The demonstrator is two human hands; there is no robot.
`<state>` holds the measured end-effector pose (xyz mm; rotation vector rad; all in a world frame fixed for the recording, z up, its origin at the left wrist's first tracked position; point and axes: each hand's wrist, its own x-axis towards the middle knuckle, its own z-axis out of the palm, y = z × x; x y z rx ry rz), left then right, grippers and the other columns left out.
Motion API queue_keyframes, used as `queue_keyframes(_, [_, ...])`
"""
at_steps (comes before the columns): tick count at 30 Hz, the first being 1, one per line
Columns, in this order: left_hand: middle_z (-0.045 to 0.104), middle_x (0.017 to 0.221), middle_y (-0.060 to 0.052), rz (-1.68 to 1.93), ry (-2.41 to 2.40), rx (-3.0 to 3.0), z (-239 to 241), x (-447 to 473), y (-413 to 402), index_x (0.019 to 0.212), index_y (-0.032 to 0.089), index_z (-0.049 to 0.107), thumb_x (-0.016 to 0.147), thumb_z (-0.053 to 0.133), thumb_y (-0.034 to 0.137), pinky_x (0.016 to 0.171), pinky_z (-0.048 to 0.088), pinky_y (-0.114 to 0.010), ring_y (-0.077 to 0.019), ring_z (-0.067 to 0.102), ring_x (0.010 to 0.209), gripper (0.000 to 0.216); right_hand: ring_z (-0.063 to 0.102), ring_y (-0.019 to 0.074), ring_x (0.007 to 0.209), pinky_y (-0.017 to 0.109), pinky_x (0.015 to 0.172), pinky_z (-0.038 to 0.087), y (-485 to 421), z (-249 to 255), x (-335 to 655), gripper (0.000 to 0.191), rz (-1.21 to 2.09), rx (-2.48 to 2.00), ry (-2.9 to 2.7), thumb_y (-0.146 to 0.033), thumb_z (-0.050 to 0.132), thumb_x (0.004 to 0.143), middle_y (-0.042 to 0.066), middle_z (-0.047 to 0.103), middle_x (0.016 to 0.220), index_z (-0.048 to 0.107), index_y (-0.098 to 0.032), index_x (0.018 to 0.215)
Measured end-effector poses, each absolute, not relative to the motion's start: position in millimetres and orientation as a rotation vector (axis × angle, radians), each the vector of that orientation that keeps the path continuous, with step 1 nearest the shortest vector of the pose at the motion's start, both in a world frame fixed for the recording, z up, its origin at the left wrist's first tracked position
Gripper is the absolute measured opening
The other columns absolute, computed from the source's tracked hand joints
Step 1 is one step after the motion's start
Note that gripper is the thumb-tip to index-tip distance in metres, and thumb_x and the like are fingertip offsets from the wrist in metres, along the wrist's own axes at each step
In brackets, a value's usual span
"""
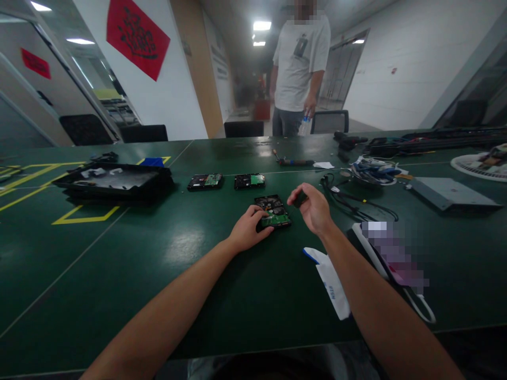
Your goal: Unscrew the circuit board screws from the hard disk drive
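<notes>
A hard drive [277,217] with a green circuit board lies face up on the green table. My left hand [249,229] grips its left side, thumb along the near edge and fingers over the board. Just right of the drive, my right hand [313,208] is raised a little with its fingers curled towards the thumb. Something dark shows between those fingers, too small to make out. Farther back lie two more hard drives, one black and green [249,181] and another [205,182] to its left.
A black plastic tray [114,182] stands at left. Black cables [352,203], a bowl of wires [374,171] and a grey metal box [451,192] are at right. Nearer are a white packet [331,285] and a phone [392,253]. Across the table stands a person [301,63] with a bottle.
</notes>
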<state>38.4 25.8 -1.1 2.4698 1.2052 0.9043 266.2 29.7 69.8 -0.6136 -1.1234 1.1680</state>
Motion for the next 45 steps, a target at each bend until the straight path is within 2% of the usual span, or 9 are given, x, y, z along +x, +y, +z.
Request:
queue_keyframes(6, [0.052, 0.131, -0.010, 0.909, 1.219, 2.463, -2.4, 39.1, 26.5, 0.125, 0.025, 0.062, 0.088, 0.073, 0.046, 0.099, 0.056, -0.047, -0.0281, 0.061, 0.116, 0.044, 0.049, 0.0152, 0.057, 0.032, 0.059, 0.043, 28.0, 73.0, 264.4, 0.046, 1.199, -0.614, -1.100, -0.065, 0.051, 0.094, -0.002, 0.047, 0.061, 0.069, -0.024, 0.082])
queue_keyframes(13, [0.052, 0.132, -0.010, 0.908, 1.203, 2.466, -0.9, 38.7, 25.4, 0.125, 0.025, 0.061, 0.089, 0.072, 0.045, 0.098, 0.057, -0.047, -0.0281, 0.062, 0.115, 0.043, 0.058, 0.0167, 0.072, 0.032, 0.070, 0.049, 31.9, 69.6, 269.2, 0.031, 1.123, -0.658, -1.147, -0.051, 0.060, 0.092, 0.000, 0.060, 0.078, 0.073, -0.025, 0.099])
queue_keyframes(19, [0.052, 0.132, -0.010, 0.907, 1.199, 2.472, 0.1, 39.0, 25.8, 0.125, 0.025, 0.061, 0.089, 0.072, 0.044, 0.098, 0.057, -0.046, -0.0280, 0.062, 0.114, 0.043, 0.063, 0.0173, 0.079, 0.033, 0.077, 0.051, 28.7, 69.6, 265.0, 0.024, 1.139, -0.585, -1.135, -0.045, 0.064, 0.090, 0.001, 0.062, 0.083, 0.067, -0.023, 0.079])
queue_keyframes(25, [0.052, 0.130, -0.010, 0.911, 1.198, 2.474, 0.4, 38.0, 24.7, 0.126, 0.025, 0.061, 0.089, 0.072, 0.045, 0.098, 0.057, -0.047, -0.0280, 0.062, 0.114, 0.043, 0.054, 0.0158, 0.063, 0.032, 0.066, 0.047, 26.9, 72.5, 261.8, 0.033, 1.205, -0.611, -1.102, -0.054, 0.057, 0.094, -0.002, 0.052, 0.064, 0.066, -0.024, 0.082])
queue_keyframes(29, [0.052, 0.130, -0.010, 0.920, 1.199, 2.466, -0.8, 38.4, 24.9, 0.125, 0.025, 0.061, 0.088, 0.073, 0.044, 0.098, 0.057, -0.047, -0.0283, 0.061, 0.115, 0.044, 0.053, 0.0160, 0.063, 0.033, 0.065, 0.045, 29.7, 71.2, 264.6, 0.047, 1.226, -0.580, -1.101, -0.062, 0.047, 0.097, 0.000, 0.053, 0.067, 0.072, -0.023, 0.090])
queue_keyframes(34, [0.052, 0.130, -0.010, 0.924, 1.198, 2.464, -1.8, 39.2, 26.4, 0.125, 0.025, 0.062, 0.088, 0.073, 0.046, 0.098, 0.057, -0.046, -0.0281, 0.061, 0.114, 0.044, 0.058, 0.0163, 0.074, 0.031, 0.073, 0.048, 33.0, 67.9, 267.9, 0.030, 1.092, -0.653, -1.157, -0.051, 0.062, 0.093, 0.000, 0.062, 0.078, 0.074, -0.025, 0.097])
queue_keyframes(37, [0.052, 0.131, -0.010, 0.928, 1.194, 2.470, -0.9, 39.3, 26.2, 0.125, 0.025, 0.061, 0.089, 0.073, 0.045, 0.098, 0.057, -0.046, -0.0279, 0.061, 0.114, 0.043, 0.059, 0.0154, 0.076, 0.030, 0.075, 0.048, 33.1, 66.7, 267.8, 0.021, 1.036, -0.668, -1.203, -0.045, 0.066, 0.091, 0.000, 0.062, 0.080, 0.074, -0.025, 0.091])
queue_keyframes(41, [0.052, 0.131, -0.010, 0.913, 1.190, 2.470, 0.2, 39.2, 25.4, 0.126, 0.025, 0.061, 0.089, 0.073, 0.044, 0.096, 0.058, -0.046, -0.0280, 0.062, 0.113, 0.043, 0.063, 0.0170, 0.080, 0.034, 0.078, 0.051, 30.6, 66.7, 264.1, 0.024, 1.134, -0.584, -1.143, -0.044, 0.066, 0.091, 0.000, 0.063, 0.082, 0.068, -0.023, 0.079])
queue_keyframes(45, [0.052, 0.130, -0.010, 0.917, 1.195, 2.477, -1.1, 39.0, 25.9, 0.125, 0.024, 0.061, 0.088, 0.074, 0.044, 0.097, 0.057, -0.046, -0.0281, 0.061, 0.114, 0.044, 0.058, 0.0157, 0.065, 0.032, 0.067, 0.048, 28.4, 68.4, 261.5, 0.028, 1.208, -0.592, -1.103, -0.050, 0.064, 0.092, -0.002, 0.057, 0.067, 0.064, -0.024, 0.081])
